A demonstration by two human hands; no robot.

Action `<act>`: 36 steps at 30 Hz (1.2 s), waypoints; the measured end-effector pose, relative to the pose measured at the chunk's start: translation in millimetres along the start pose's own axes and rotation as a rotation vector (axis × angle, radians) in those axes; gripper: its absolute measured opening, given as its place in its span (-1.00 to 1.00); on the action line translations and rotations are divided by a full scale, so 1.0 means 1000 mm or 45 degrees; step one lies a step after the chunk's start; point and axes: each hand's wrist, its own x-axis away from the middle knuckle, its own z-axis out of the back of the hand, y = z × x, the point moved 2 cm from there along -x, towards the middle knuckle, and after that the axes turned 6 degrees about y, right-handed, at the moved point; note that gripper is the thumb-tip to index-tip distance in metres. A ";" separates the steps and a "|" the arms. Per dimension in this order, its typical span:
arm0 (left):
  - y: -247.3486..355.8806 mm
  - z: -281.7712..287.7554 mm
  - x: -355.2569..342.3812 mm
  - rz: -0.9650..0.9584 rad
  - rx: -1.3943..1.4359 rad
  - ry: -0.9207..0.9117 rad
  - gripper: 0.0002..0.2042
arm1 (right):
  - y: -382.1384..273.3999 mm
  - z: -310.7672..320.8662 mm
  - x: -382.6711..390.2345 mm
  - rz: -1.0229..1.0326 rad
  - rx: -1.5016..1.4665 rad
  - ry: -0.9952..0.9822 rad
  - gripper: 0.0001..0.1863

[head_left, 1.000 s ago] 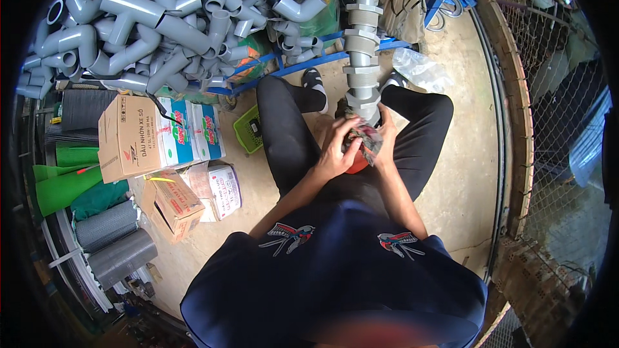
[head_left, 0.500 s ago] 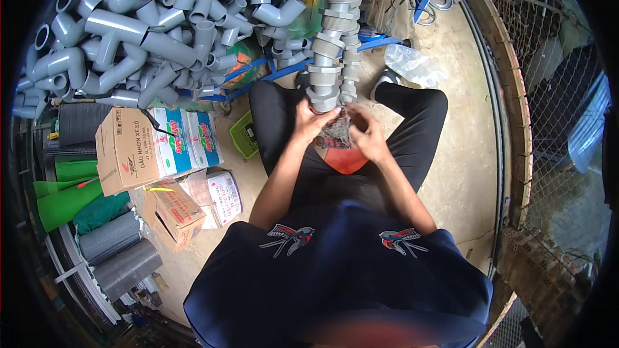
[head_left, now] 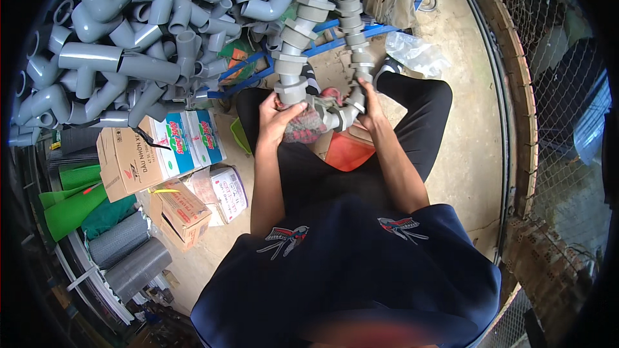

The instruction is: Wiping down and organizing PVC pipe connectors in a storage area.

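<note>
A loop of grey plastic pipe fittings, strung one after another, hangs in front of me in a thicker left strand [head_left: 298, 35] and a thinner right strand [head_left: 351, 22]. My left hand [head_left: 276, 121] is closed at the bottom of the left strand, on a grey and red rag [head_left: 304, 127] held against the fittings. My right hand [head_left: 370, 109] is closed round the lower right strand, thumb up along it. Small fittings curve between the hands at the loop's bottom. An orange-red flat surface [head_left: 349, 151] lies beneath, between my legs.
A big heap of grey pipe elbows and tees [head_left: 122, 45] fills the upper left, beside a blue metal frame [head_left: 258, 72]. Cardboard boxes [head_left: 132, 158] stand at left. A clear plastic bag [head_left: 416, 55] lies beyond my right foot; a wire mesh fence [head_left: 554, 58] runs along the right.
My hands have moved apart, the left one leftward with the rag, the right one onto the thinner strand. The two strands now hang wider apart, and the loop's bottom shows.
</note>
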 end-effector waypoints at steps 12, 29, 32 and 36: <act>0.077 -0.076 0.039 -0.444 -0.224 0.108 -0.75 | -0.044 -0.016 0.091 0.435 -0.331 0.105 -0.53; 0.039 -0.121 0.020 -0.352 -0.637 -0.181 -0.71 | -0.021 -0.045 0.096 0.363 -0.323 0.073 -0.41; 0.013 -0.162 0.050 -1.255 -1.044 -0.109 -0.67 | -0.017 -0.018 0.065 0.427 -0.368 0.020 -0.44; 0.022 -0.127 0.062 -0.736 -0.651 -0.515 -0.77 | -0.019 -0.019 0.074 0.275 -0.384 0.137 -0.42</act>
